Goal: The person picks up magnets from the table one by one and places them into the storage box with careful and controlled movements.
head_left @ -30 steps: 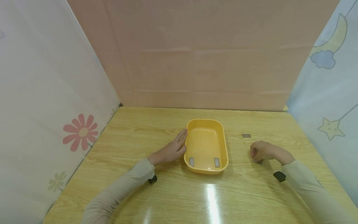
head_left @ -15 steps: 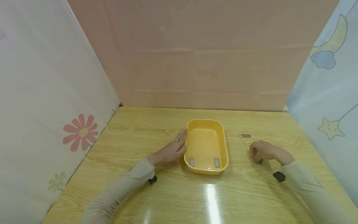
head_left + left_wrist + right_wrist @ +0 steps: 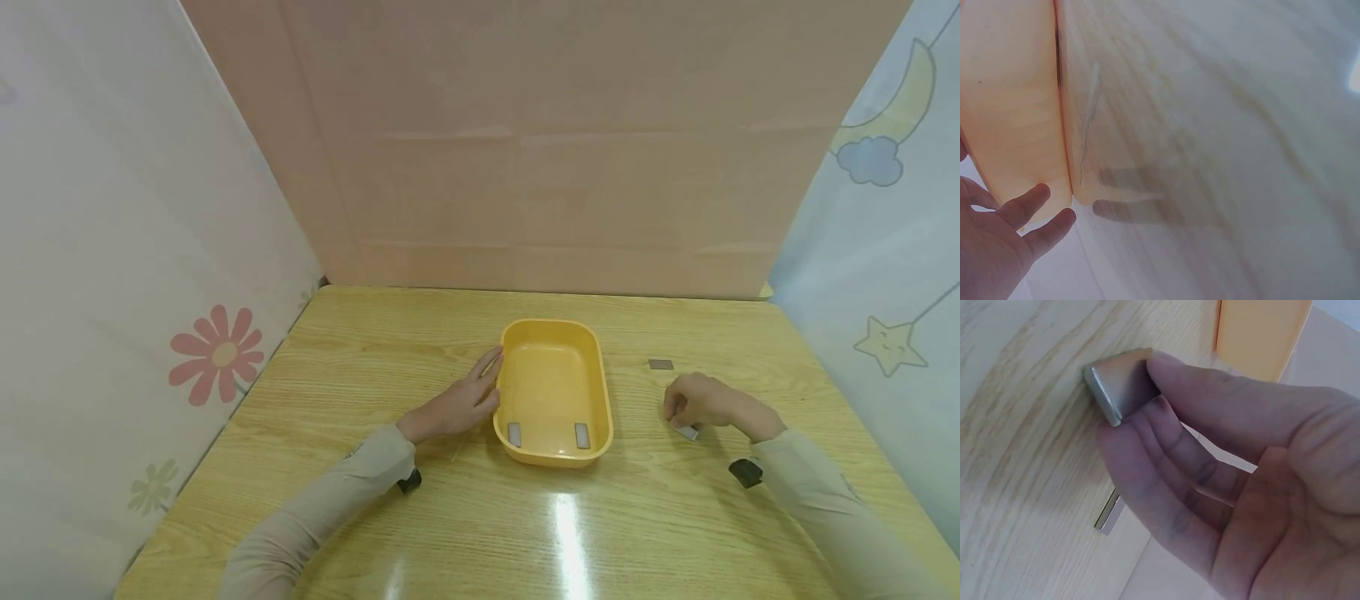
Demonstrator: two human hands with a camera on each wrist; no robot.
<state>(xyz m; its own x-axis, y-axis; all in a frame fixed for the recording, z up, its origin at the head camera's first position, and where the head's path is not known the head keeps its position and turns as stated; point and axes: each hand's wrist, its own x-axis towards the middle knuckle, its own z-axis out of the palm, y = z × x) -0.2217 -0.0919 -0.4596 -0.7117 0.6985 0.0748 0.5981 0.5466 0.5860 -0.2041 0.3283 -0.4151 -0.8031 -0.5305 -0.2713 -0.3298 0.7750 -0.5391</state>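
Observation:
My right hand (image 3: 701, 398) pinches a small flat silver metal block (image 3: 1119, 384) between thumb and fingertips, close over the wooden table. The block's shiny face and one rounded edge show in the right wrist view, while fingers cover its far end. Fingers extended, my left hand (image 3: 459, 406) rests against the left side of a yellow rectangular tray (image 3: 604, 392). Inside the tray's near end lie two similar metal blocks, a left one (image 3: 513, 434) and a right one (image 3: 582, 435). Another metal block (image 3: 661, 364) lies on the table beyond my right hand.
The wooden table (image 3: 375, 333) meets a pinkish backdrop (image 3: 517, 150) behind. Patterned white sheets stand at both sides, one with a pink flower (image 3: 217, 354). Dark wrist-worn pieces hang below both sleeves.
My right hand has shifted slightly left, and the block in its fingers now shows a bright face beneath them. The left hand, the tray and the other blocks have kept their places.

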